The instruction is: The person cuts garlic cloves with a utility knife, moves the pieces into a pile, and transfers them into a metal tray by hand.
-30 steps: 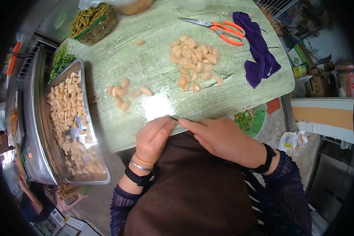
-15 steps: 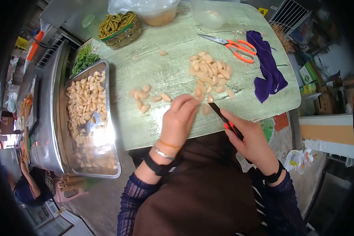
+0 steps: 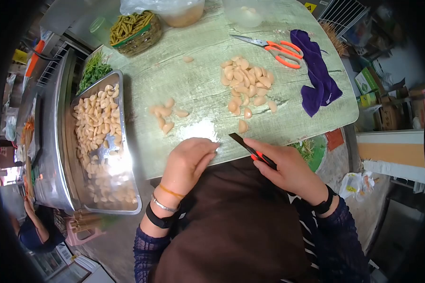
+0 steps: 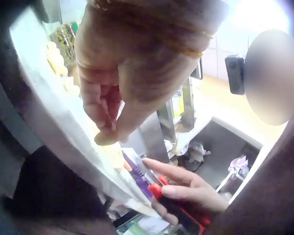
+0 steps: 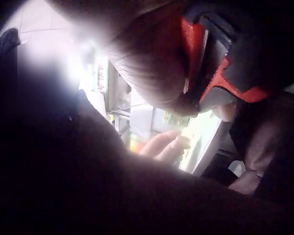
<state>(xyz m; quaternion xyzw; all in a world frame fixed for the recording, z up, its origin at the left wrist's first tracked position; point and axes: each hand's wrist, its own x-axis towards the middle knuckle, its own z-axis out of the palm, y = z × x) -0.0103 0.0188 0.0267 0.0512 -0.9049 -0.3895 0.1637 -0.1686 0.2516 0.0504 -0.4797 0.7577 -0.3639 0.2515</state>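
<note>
Head: left hand (image 3: 186,162), fingertips together, over table's (image 3: 198,89) near edge; right hand (image 3: 293,170) grips black-and-red knife (image 3: 243,143) just right. Pale clove heap (image 3: 245,78) farther right. Left wrist: left fingertips pinch pale piece (image 4: 106,139). Right wrist: dark; knife held close, left fingers beyond.

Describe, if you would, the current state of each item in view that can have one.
Left grip, pinching a pale piece
Right grip, holding the knife
Knife, blade exposed
Scissors, lying down, blades seemingly closed
Purple cloth, crumpled
Metal tray, partly filled, bare metal showing
Green-rimmed basket, heaped with green pods
Larger pile of pale pieces, loosely heaped
</note>
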